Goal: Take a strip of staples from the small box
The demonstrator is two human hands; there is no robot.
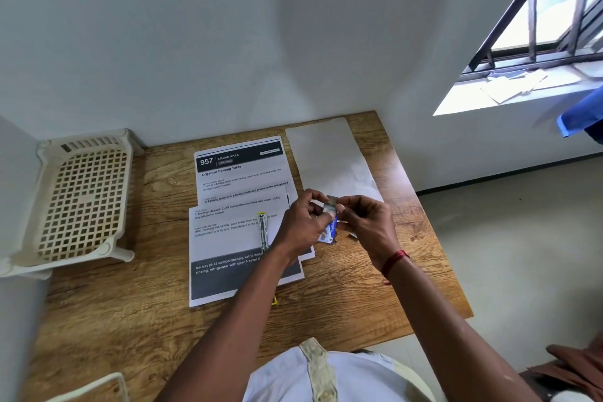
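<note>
Centrally, a small metal strip [331, 204] is pinched betw. left hand [301, 225] & right hand [367, 225], both clamped on it, above printed sheets [228, 238] on wooden tabletop [130, 303]; blue packet [329, 232] is tucked under left fingers.

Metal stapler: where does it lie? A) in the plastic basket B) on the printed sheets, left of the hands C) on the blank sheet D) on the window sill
B: the metal stapler lies on the printed sheets, beside the left hand.

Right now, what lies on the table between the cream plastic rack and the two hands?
In the head view, printed sheets lie between rack and hands, with a metal clip on them.
</note>
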